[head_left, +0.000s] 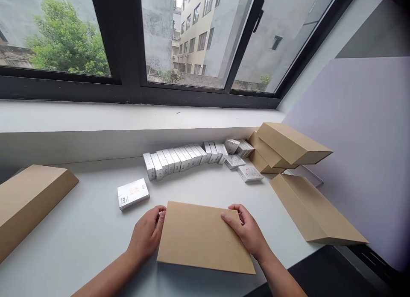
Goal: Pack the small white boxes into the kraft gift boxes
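A flat brown kraft box (pixel 198 239) lies on the white table (pixel 89 228) right in front of me. My left hand (pixel 147 235) grips its left edge, fingers curled over the far left corner. My right hand (pixel 246 230) rests on its right part, fingers curled at the far right corner. A single small white box (pixel 133 194) lies just beyond my left hand. Behind it a row of several small white boxes (pixel 179 159) stands on edge, leaning like dominoes.
A long brown box (pixel 28 201) lies at the left edge. More brown boxes (pixel 288 147) are stacked at the back right, and another (pixel 315 216) lies at the right edge. A white board (pixel 358 151) leans on the right. The window sill (pixel 128 117) runs behind.
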The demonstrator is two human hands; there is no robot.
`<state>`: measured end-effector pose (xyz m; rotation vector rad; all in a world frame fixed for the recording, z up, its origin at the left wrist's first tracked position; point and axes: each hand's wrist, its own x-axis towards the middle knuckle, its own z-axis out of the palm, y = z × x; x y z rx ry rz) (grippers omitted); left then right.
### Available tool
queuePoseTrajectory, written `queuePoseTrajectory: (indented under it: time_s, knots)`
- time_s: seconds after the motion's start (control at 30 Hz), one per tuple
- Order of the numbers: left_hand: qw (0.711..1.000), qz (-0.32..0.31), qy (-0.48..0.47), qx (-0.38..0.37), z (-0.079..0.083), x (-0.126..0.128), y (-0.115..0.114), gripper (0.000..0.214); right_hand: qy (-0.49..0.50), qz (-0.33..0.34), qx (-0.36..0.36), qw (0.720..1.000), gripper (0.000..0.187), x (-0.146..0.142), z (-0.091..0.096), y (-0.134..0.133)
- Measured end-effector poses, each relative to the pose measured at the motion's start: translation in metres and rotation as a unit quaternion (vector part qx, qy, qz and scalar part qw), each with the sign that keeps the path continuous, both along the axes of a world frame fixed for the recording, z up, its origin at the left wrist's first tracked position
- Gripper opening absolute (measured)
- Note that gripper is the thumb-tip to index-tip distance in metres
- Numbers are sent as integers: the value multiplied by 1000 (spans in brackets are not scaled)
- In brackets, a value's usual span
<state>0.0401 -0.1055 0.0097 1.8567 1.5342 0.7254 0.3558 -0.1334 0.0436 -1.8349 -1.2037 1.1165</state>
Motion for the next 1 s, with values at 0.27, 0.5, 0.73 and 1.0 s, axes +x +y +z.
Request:
queuePoseTrajectory:
  time_s: [0.27, 0.5, 0.73, 1.0]
  knots:
    - [1000, -19, -7, 14, -7, -1, 1, 55, -143, 58, -57, 986, 58, 0, 10, -1]
    - [998, -46, -15, 32, -12, -2, 1, 54, 1, 67, -28, 997, 59, -3, 8, -8]
    - [987, -108, -113, 40, -16, -8, 3, 57, 93, 68, 107, 988, 65, 3, -4, -6]
    - [965, -175, -61, 184, -8, -26, 7, 78, 72, 90, 261, 958, 110, 18, 54, -4]
